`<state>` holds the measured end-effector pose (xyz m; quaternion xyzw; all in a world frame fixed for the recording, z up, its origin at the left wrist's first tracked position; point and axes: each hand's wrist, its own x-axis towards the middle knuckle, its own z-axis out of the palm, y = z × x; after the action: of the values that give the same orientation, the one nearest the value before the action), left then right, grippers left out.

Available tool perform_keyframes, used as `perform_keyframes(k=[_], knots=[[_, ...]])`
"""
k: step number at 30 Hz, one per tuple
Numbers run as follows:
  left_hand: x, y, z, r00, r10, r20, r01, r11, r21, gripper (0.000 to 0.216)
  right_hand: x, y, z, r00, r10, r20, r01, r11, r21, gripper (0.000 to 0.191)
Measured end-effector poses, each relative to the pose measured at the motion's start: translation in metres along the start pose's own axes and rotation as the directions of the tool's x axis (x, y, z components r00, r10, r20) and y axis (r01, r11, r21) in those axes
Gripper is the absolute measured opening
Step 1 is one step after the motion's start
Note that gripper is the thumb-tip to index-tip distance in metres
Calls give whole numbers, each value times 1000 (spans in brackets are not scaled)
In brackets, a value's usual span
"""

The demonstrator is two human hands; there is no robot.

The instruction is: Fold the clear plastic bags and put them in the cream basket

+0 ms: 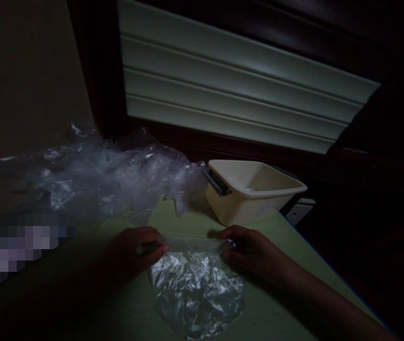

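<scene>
Green tabletop, clear bag, apple-logo object

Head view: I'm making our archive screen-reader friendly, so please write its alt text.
A person's left hand and right hand hold the far edge of some crumpled clear plastic over a pale green table, in dim light. Beyond sit a heap of similar plastic, left, and an open cream bin, right.

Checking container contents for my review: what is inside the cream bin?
Inner walls of the cream bin show, plus an unclear pale spot; its near side covers the bottom.
</scene>
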<state>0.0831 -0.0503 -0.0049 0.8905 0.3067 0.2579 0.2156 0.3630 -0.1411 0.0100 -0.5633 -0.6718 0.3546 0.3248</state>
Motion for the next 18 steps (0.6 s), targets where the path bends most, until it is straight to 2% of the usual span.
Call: perform_keyframes(k=[4, 9, 14, 18], knots=[[-2, 1, -1, 999, -35, -14, 35, 999, 27, 21, 2, 3, 1, 999, -5, -34, 2, 998, -69, 7], [-2, 1, -4, 1000, 9, -5, -9, 999, -50, 18, 2, 1, -3, 997, -42, -66, 34, 992, -118, 9], [2, -2, -7, 997, 50, 60, -43, 992, -118, 15, 0, -2, -5, 994, -61, -92, 48, 989, -138, 8], [3, -2, -6, 997, 64, 42, -56, 983, -175, 17, 1, -1, -7, 993, -67, -101, 51, 987, -150, 9]])
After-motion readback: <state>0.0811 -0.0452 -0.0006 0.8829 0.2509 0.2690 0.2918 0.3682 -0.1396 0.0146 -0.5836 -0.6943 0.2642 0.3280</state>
